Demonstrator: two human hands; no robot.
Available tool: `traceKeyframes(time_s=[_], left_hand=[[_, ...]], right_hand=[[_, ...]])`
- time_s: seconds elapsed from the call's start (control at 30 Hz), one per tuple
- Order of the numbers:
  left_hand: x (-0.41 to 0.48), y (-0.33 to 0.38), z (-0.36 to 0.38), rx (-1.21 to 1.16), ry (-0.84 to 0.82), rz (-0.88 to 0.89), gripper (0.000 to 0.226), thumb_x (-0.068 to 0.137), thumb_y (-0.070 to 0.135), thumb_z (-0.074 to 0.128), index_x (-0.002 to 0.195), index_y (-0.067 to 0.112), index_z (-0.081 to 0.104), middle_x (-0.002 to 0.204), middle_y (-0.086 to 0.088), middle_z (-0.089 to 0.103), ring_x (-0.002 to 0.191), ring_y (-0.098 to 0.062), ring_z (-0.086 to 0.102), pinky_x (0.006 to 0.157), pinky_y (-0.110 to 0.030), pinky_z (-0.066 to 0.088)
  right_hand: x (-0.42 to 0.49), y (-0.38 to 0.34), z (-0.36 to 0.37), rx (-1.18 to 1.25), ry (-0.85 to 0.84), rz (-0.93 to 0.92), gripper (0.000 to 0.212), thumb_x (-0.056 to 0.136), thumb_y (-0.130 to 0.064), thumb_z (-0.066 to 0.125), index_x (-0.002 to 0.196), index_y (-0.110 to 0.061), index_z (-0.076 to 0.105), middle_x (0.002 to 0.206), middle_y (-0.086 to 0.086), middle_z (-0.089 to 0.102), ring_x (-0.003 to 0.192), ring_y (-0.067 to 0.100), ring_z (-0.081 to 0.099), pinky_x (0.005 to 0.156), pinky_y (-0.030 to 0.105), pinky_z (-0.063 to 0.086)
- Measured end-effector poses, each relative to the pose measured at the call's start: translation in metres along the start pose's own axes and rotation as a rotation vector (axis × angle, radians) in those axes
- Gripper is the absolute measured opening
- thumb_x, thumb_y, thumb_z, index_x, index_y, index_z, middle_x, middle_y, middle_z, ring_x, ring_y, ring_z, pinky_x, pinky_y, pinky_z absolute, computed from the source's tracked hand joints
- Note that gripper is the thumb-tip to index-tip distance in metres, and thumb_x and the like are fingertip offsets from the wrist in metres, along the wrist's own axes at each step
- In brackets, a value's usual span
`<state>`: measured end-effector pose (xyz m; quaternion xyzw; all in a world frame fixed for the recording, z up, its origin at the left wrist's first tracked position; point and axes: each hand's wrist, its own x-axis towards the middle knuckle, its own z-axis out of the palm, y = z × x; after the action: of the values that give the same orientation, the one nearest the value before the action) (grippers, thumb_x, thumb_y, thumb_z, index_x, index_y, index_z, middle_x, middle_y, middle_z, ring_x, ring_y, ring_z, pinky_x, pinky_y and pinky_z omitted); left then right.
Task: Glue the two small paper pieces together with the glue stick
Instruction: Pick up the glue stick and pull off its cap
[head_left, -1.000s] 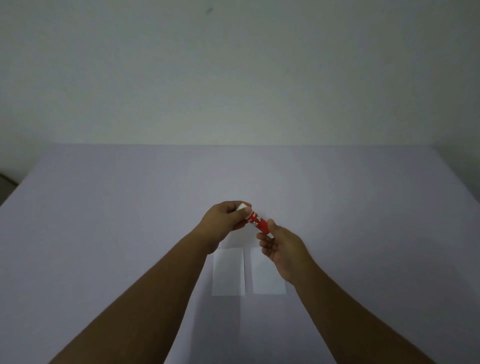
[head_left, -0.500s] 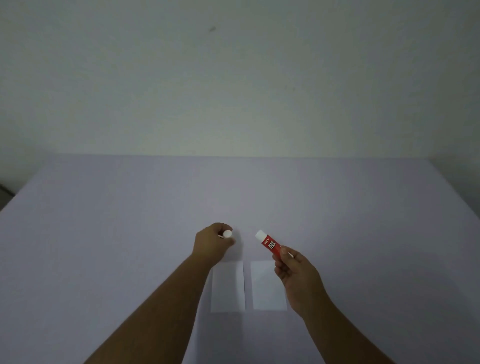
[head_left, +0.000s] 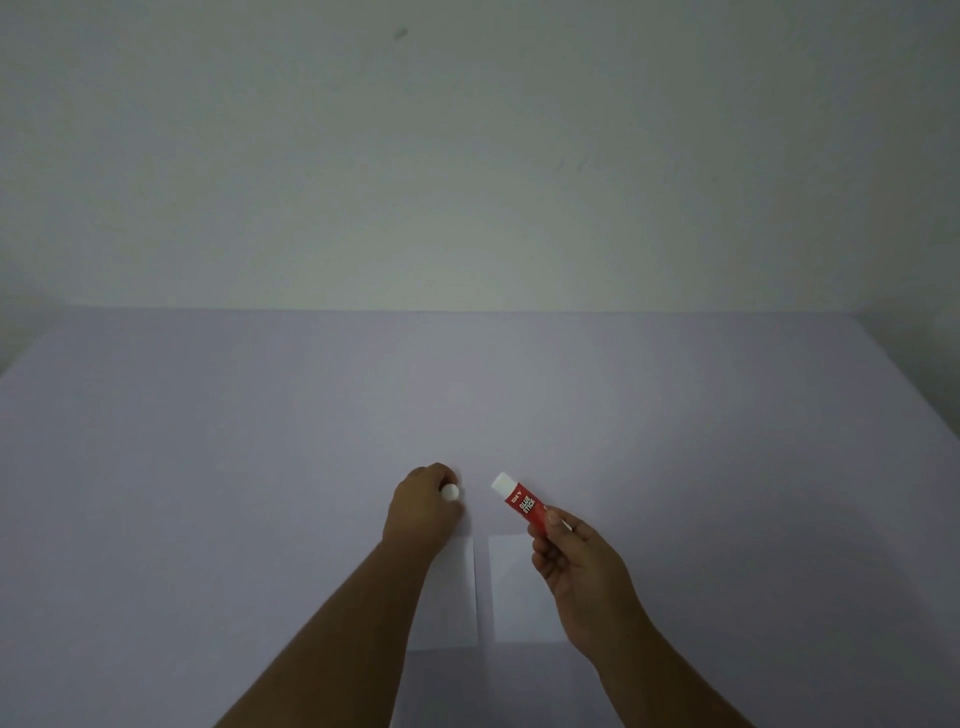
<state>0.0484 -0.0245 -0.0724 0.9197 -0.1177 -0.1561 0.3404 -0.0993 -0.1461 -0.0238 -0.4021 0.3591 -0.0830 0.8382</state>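
Two small white paper pieces lie side by side on the table, the left one (head_left: 457, 597) partly under my left forearm, the right one (head_left: 511, 587) partly behind my right hand. My right hand (head_left: 576, 566) grips the lower end of a red glue stick (head_left: 522, 504), whose white tip points up and to the left, uncapped. My left hand (head_left: 423, 506) rests above the left paper with its fingers closed on the small white cap (head_left: 450, 491).
A pale lavender table (head_left: 208, 467) fills the lower half of the view. Its far edge meets a plain wall (head_left: 467, 156). Nothing else stands on it.
My hands held the glue stick together a second ago. The cap came off in my left hand, and the hands have moved apart. The view tilted slightly.
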Motion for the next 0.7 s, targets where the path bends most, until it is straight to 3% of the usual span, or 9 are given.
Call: traceKeyframes(time_s=[0.3, 0.43, 0.53, 0.63, 0.7], left_hand=[[-0.009, -0.001, -0.007, -0.06, -0.069, -0.001, 0.056, 0.067, 0.02, 0.078, 0.118, 0.018, 0.054, 0.12, -0.006, 0.053, 0.102, -0.021, 0.052, 0.083, -0.026, 0.04], [-0.02, 0.006, -0.021, -0.09, -0.034, 0.025, 0.069, 0.069, 0.023, 0.079, 0.129, 0.018, 0.046, 0.132, -0.005, 0.047, 0.113, -0.023, 0.05, 0.097, -0.033, 0.043], [-0.037, 0.026, -0.034, -0.374, -0.041, -0.041, 0.062, 0.072, 0.026, 0.077, 0.126, 0.026, 0.048, 0.127, 0.001, 0.049, 0.106, -0.02, 0.052, 0.088, -0.034, 0.049], [-0.058, 0.05, -0.043, -0.742, -0.288, -0.064, 0.037, 0.071, 0.035, 0.074, 0.105, 0.034, 0.061, 0.116, 0.002, 0.063, 0.108, -0.019, 0.056, 0.093, -0.034, 0.045], [-0.071, 0.062, -0.044, -0.886, -0.344, -0.064, 0.037, 0.065, 0.041, 0.073, 0.1, 0.029, 0.068, 0.107, 0.003, 0.07, 0.107, -0.016, 0.06, 0.091, -0.029, 0.044]], right_hand=[[0.0, -0.006, -0.002, 0.023, -0.001, 0.007, 0.016, 0.085, -0.016, 0.059, 0.096, -0.007, 0.067, 0.078, 0.01, 0.069, 0.069, 0.015, 0.06, 0.057, 0.022, 0.057], [-0.003, -0.008, 0.0, 0.069, -0.007, 0.026, 0.019, 0.085, -0.019, 0.06, 0.098, -0.006, 0.065, 0.083, 0.014, 0.07, 0.071, 0.018, 0.061, 0.057, 0.023, 0.058], [-0.009, -0.009, 0.005, 0.105, -0.024, 0.05, 0.021, 0.085, -0.02, 0.059, 0.1, -0.005, 0.064, 0.08, 0.013, 0.072, 0.07, 0.018, 0.063, 0.055, 0.024, 0.058], [-0.016, -0.008, 0.013, 0.103, -0.058, 0.055, 0.023, 0.087, -0.022, 0.058, 0.101, -0.006, 0.065, 0.079, 0.012, 0.073, 0.067, 0.017, 0.065, 0.055, 0.024, 0.057], [-0.022, -0.007, 0.019, 0.08, -0.089, 0.049, 0.024, 0.086, -0.024, 0.058, 0.101, -0.008, 0.068, 0.083, 0.012, 0.073, 0.068, 0.017, 0.065, 0.059, 0.025, 0.057]])
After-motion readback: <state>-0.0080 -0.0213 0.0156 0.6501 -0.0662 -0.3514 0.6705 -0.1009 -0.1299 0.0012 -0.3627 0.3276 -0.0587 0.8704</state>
